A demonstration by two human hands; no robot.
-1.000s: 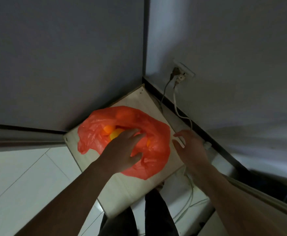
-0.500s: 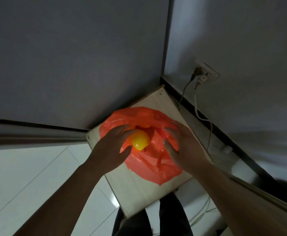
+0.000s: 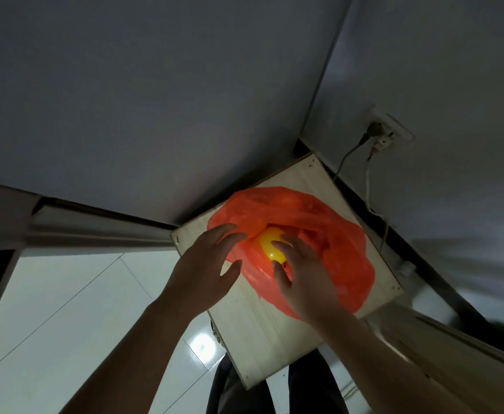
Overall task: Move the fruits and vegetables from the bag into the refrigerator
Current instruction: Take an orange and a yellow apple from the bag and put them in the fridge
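Note:
A red-orange plastic bag [image 3: 337, 234] lies open on a pale wooden board [image 3: 262, 330]. A round yellow fruit [image 3: 267, 241] sits at the bag's mouth, partly covered by my fingers. My right hand [image 3: 304, 279] grips this fruit, with fingertips on its top and the thumb under it. My left hand [image 3: 206, 264] hovers just left of the fruit with its fingers spread, holding nothing and touching the bag's left edge. Whatever else is in the bag is hidden by its folds.
The board stands in a corner between a grey panel [image 3: 155, 115] and a grey wall [image 3: 453, 70]. A wall socket [image 3: 389, 131] with cables [image 3: 370, 186] hangs at the right. White floor tiles [image 3: 65, 309] lie to the left, and my dark trouser legs show below.
The left hand first reached into the bag and lifted the yellow fruit. It has now let go and opened, and the right hand has come in and closed on the fruit.

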